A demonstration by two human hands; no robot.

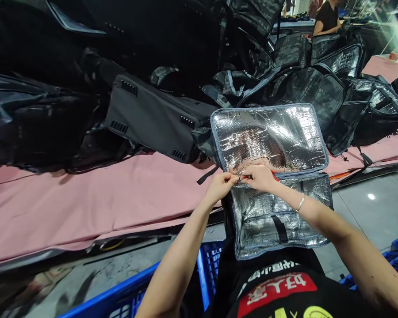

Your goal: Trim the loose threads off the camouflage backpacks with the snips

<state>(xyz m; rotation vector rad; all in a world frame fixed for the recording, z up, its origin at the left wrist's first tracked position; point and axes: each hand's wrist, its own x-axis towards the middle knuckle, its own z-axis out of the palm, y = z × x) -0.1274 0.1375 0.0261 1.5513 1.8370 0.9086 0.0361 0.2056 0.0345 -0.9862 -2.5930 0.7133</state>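
An insulated bag (280, 212) with a silver foil lining and grey-blue edging stands open against my body. Its foil-lined lid (298, 137) is folded back over the table edge. At the left end of the lid's hinge seam, my left hand (220, 185) is closed, thumb and fingers pinching the edging. Just right of it, touching distance away, my right hand (260, 177) is closed round small scissors (247, 176). Their dark, thin blades point left at the pinched spot, and a bit of red handle shows behind the fingers. The exact spot between the blades is too small to make out.
A long table with a pink cover (119, 203) runs across. Black and camouflage bags (305, 88) are piled along it, with a grey bag panel (152, 115) at the middle. Blue plastic crates (202, 274) stand below me. Another person (327, 20) is at the far right.
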